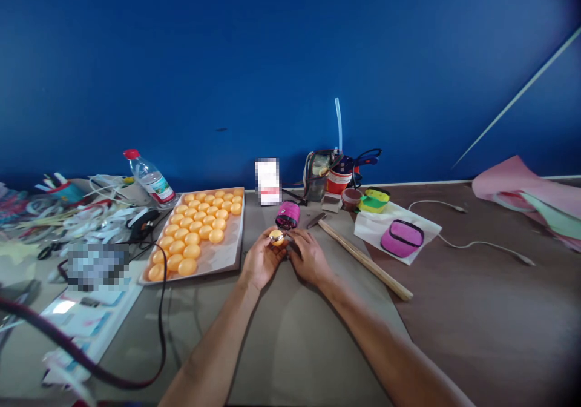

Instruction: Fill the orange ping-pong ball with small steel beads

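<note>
A small, round, yellow-orange plastic-looking piece sits at the fingertips of the left hand, right at the inner side of the right hand. Its rounded face shows yellow, with a shiny silvery and dark patch across it, too small to make out. The left hand grips it between thumb and fingers, palm turned partly up; the right hand bends inward, back uppermost, fingertips beside the piece, and whether they pinch anything I cannot tell. Both bare forearms reach forward and converge over the grey tabletop, just short of a magenta mesh-like pouch with dark trim
</note>
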Demonstrator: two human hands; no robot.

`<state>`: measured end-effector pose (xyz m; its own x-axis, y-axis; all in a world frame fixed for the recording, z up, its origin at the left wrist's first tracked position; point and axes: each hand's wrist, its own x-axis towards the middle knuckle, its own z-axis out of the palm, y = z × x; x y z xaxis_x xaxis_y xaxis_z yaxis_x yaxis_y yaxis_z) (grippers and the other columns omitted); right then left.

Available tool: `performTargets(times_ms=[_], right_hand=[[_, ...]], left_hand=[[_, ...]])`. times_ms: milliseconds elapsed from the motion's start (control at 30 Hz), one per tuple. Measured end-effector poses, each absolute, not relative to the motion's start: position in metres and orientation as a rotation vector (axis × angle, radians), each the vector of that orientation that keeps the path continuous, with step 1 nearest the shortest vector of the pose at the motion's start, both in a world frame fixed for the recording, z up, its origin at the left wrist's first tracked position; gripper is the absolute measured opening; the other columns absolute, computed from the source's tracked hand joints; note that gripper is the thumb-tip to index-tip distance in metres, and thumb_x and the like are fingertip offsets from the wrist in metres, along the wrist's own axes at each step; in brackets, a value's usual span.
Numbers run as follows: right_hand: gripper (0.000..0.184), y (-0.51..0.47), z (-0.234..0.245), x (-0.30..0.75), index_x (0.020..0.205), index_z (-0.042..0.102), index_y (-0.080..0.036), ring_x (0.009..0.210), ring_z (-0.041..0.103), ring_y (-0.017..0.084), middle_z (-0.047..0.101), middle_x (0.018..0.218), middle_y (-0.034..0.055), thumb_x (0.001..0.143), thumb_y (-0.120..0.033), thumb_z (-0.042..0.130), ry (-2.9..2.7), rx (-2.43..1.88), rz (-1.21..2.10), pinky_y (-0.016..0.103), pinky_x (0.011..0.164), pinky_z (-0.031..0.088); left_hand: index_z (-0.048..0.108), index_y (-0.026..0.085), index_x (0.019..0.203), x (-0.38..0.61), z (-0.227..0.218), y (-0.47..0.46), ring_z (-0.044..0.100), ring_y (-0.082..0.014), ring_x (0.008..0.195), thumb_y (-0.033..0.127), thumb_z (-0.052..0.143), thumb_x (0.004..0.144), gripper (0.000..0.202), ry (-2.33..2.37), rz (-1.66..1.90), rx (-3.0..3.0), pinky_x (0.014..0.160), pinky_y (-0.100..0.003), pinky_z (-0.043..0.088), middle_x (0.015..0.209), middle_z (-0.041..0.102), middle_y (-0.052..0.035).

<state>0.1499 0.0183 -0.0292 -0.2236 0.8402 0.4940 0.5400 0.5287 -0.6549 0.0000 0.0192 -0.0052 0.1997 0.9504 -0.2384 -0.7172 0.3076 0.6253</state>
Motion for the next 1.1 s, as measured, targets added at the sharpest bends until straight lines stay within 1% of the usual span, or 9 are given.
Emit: performTargets(times_ms=[100, 200, 367, 500, 600, 667, 800, 900, 1100], right_hand=[[0.052, 0.023, -0.036, 0.15, 0.125, 0.051, -0.016, 0.121, 0.044, 0.028, 0.053, 0.127, 0.0153, 0.073, -0.012, 0.051, -1.957, -1.177, 0.356, 0.05, 0.103, 0.034], [0.054, 0.026, -0.041, 0.151, 0.127, 0.049, -0.014, 0.126, 0.04, 0.028, 0.049, 0.132, 0.0167, 0.073, -0.013, 0.052, -1.946, -1.202, 0.351, 0.049, 0.106, 0.031], [0.054, 0.029, -0.048, 0.151, 0.128, 0.048, -0.012, 0.13, 0.035, 0.03, 0.04, 0.139, 0.0185, 0.074, -0.014, 0.052, -1.823, -1.286, 0.405, 0.048, 0.106, 0.033], [0.051, 0.031, -0.051, 0.152, 0.125, 0.051, -0.014, 0.126, 0.039, 0.029, 0.045, 0.133, 0.0172, 0.074, -0.015, 0.053, -1.798, -1.284, 0.393, 0.048, 0.105, 0.035], [0.045, 0.029, -0.049, 0.154, 0.12, 0.056, -0.012, 0.118, 0.045, 0.028, 0.052, 0.124, 0.0172, 0.076, -0.015, 0.052, -1.82, -1.279, 0.346, 0.046, 0.102, 0.037], [0.042, 0.027, -0.045, 0.154, 0.118, 0.057, -0.013, 0.115, 0.046, 0.028, 0.056, 0.12, 0.0165, 0.076, -0.014, 0.052, -1.865, -1.281, 0.32, 0.046, 0.101, 0.038], [0.044, 0.022, -0.033, 0.153, 0.122, 0.055, -0.016, 0.122, 0.038, 0.03, 0.053, 0.128, 0.0138, 0.078, -0.02, 0.055, -2.053, -1.34, 0.302, 0.048, 0.102, 0.034], [0.044, 0.019, -0.026, 0.151, 0.125, 0.053, -0.016, 0.126, 0.033, 0.031, 0.048, 0.134, 0.0114, 0.083, -0.027, 0.052, -2.188, -1.432, 0.28, 0.047, 0.104, 0.031], [0.042, 0.018, -0.022, 0.151, 0.123, 0.054, -0.014, 0.126, 0.033, 0.03, 0.052, 0.13, 0.0107, 0.084, -0.029, 0.051, -2.244, -1.423, 0.272, 0.043, 0.106, 0.03]], left_hand=[[0.059, 0.019, 0.1, -0.001, -0.006, 0.021, 0.064, -0.015, 0.071, 0.015, 0.057, 0.071, 0.03, 0.659, 1.205, 0.407, 0.062, -0.025, 0.049, 0.085, 0.067, -0.0046], [0.059, 0.019, 0.1, -0.002, -0.008, 0.022, 0.064, -0.0147, 0.069, 0.015, 0.056, 0.072, 0.029, 0.658, 1.2, 0.397, 0.061, -0.025, 0.049, 0.088, 0.067, -0.006], [0.059, 0.018, 0.101, -0.004, -0.01, 0.023, 0.064, -0.0153, 0.069, 0.016, 0.057, 0.071, 0.03, 0.669, 1.208, 0.403, 0.061, -0.026, 0.049, 0.086, 0.067, -0.0063], [0.058, 0.017, 0.101, -0.004, -0.007, 0.023, 0.064, -0.0147, 0.068, 0.017, 0.057, 0.071, 0.029, 0.711, 1.255, 0.391, 0.06, -0.026, 0.049, 0.086, 0.067, -0.0065], [0.058, 0.018, 0.099, -0.004, -0.005, 0.023, 0.062, -0.0131, 0.064, 0.02, 0.058, 0.072, 0.027, 0.766, 1.33, 0.375, 0.057, -0.024, 0.047, 0.083, 0.066, -0.0049], [0.057, 0.018, 0.099, -0.003, -0.003, 0.022, 0.061, -0.0124, 0.062, 0.021, 0.059, 0.072, 0.027, 0.798, 1.367, 0.373, 0.055, -0.023, 0.046, 0.08, 0.065, -0.0034], [0.057, 0.018, 0.098, 0.002, -0.002, 0.02, 0.061, -0.0112, 0.06, 0.024, 0.063, 0.07, 0.03, 0.839, 1.411, 0.449, 0.055, -0.022, 0.045, 0.077, 0.064, -0.0013], [0.057, 0.017, 0.098, 0.005, -0.001, 0.018, 0.06, -0.011, 0.059, 0.025, 0.064, 0.069, 0.031, 0.875, 1.426, 0.49, 0.054, -0.021, 0.045, 0.075, 0.063, -0.0009], [0.057, 0.016, 0.099, 0.006, 0.001, 0.018, 0.06, -0.011, 0.059, 0.025, 0.065, 0.069, 0.032, 0.877, 1.413, 0.489, 0.053, -0.022, 0.044, 0.075, 0.063, -0.0007]])
